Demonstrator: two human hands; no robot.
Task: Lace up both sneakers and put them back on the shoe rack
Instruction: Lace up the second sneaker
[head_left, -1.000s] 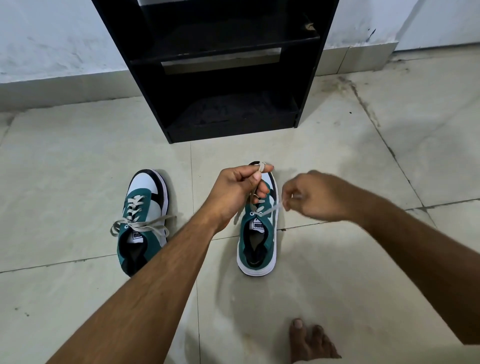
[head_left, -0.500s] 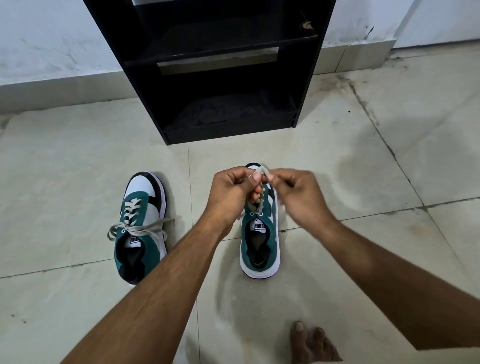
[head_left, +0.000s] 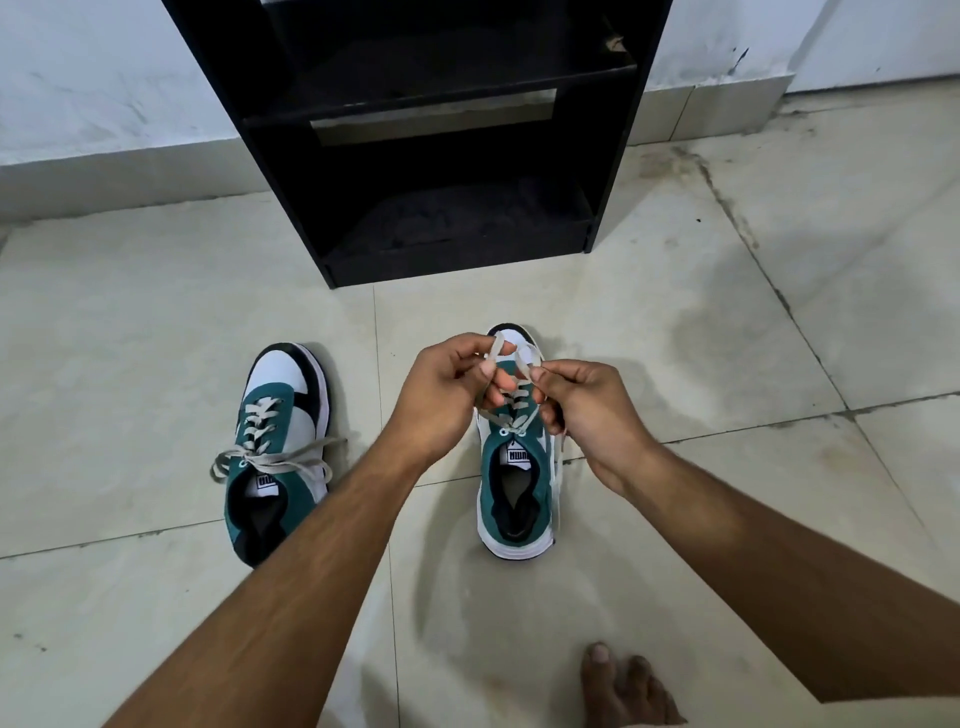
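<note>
Left hand (head_left: 441, 395) and right hand (head_left: 587, 410) pinching pale lace (head_left: 506, 358) above sneaker (head_left: 517, 483); inverted PUMA tongue label (head_left: 518, 457) below hands.

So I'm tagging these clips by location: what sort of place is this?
Probably a home entryway or hallway corner. A black shoe rack stands against a scuffed white wall, the floor is large pale tiles, and a bare foot suggests indoors.

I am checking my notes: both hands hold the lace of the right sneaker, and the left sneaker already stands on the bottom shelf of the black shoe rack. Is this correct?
Not quite. The head view shows the left sneaker on the tiled floor in front of the black shoe rack, not on its shelf. The rest holds: left hand and right hand hold the lace of the right sneaker.
</note>
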